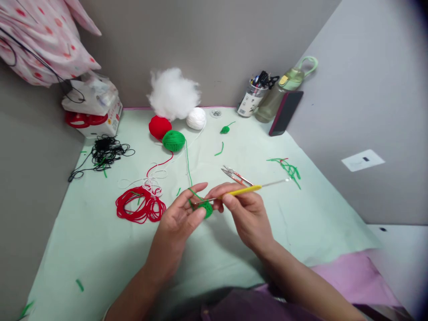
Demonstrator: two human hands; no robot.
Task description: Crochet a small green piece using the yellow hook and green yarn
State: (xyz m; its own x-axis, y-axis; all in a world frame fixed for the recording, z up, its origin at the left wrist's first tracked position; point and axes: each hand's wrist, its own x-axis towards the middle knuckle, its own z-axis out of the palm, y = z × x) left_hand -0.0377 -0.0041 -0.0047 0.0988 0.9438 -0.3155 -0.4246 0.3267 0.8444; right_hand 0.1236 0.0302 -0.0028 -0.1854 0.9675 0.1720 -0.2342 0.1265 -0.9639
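Observation:
A small green crochet piece [207, 208] is pinched between the thumb and fingers of my left hand [180, 218]. Green yarn runs over the raised left index finger and back to a green yarn ball [173, 141]. My right hand [249, 214] grips a crochet hook [244, 191] with a yellow handle, its metal tip at the green piece. The hook's other thin metal end points right. Just beyond my right hand lie thread snips [236, 175] on the table.
Red [159, 128] and white [195, 118] yarn balls sit at the back by white stuffing [174, 93]. Loose red yarn [140, 205] and black cord [107, 151] lie left. A pen holder [251, 100], water bottle [279, 96] and phone [286, 113] stand back right, near green scraps [290, 169].

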